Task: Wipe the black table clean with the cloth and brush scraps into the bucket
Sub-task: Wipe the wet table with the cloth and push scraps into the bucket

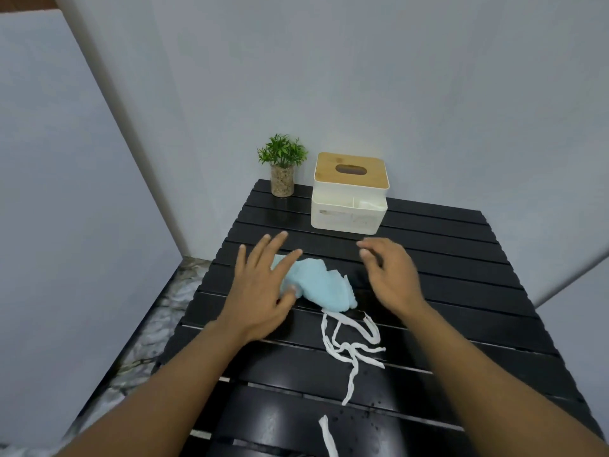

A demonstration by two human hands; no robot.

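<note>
A crumpled light-blue cloth [323, 285] lies in the middle of the black slatted table [445, 258]. My left hand [263, 288] hovers over the cloth's left end with fingers spread, the thumb touching it. To the right of the cloth, my right hand [392, 275] is held above the table, fingers loosely curled and holding nothing. White paper scraps [349, 344] in thin strips lie tangled just in front of the cloth, and one more white strip [328, 435] sits near the front edge. No bucket is in view.
A white tissue box with a wooden lid [349, 192] and a small potted plant [282, 166] stand at the back of the table against the grey wall. A marbled floor [158, 324] shows left of the table.
</note>
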